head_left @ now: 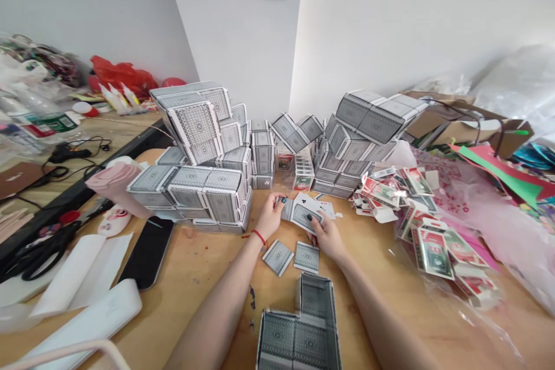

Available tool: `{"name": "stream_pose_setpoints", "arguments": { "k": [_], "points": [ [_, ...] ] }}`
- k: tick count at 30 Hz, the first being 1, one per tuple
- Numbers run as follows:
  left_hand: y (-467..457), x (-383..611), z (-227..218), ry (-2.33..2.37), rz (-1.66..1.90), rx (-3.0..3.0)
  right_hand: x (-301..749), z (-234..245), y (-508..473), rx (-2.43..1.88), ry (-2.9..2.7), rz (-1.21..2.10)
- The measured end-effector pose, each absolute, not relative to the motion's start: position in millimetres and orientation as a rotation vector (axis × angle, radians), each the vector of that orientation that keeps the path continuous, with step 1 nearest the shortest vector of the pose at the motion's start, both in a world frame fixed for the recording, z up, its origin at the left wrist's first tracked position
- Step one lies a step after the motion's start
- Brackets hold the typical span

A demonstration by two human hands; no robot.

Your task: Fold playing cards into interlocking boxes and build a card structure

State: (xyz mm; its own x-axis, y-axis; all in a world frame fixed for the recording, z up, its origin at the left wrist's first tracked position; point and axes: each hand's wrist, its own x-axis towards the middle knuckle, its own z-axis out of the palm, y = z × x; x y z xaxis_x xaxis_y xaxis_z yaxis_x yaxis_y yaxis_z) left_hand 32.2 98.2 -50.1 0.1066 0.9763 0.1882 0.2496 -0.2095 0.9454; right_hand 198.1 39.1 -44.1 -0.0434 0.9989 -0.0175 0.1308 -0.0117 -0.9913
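Near the middle of the table, my left hand (271,214) is closed on the edge of a grey-backed playing card (286,208). My right hand (326,234) grips another playing card (306,215), its patterned back up and the thumb on top. The two cards are close together; whether they touch I cannot tell. Face-up cards (328,208) lie just beyond my hands. Two folded, squarish cards, one on the left (278,258) and one on the right (307,257), rest on the wood below. Between my forearms stands an L-shaped block built of cards (299,335).
Stacked card blocks rise at the left (206,188) and right (364,127). Torn card boxes (433,251) and plastic wrap (489,214) crowd the right side. On the left lie a black phone (147,251), scissors (52,248) and a white glue gun-like object (87,329).
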Motion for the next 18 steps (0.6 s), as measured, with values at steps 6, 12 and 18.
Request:
{"name": "stream_pose_setpoints", "arguments": {
  "k": [6,12,18],
  "points": [
    [97.9,32.7,-51.8,1.273,1.19,1.582,200.2,-50.1,42.5,-1.339,-1.284,1.107],
    [95.5,33.2,-51.4,1.295,1.201,1.614,201.5,-46.9,43.5,-1.374,-1.317,1.138],
    [89.7,34.9,-49.4,1.309,1.138,1.607,204.5,-45.5,47.4,-1.333,-1.331,1.169]
  ]
}}
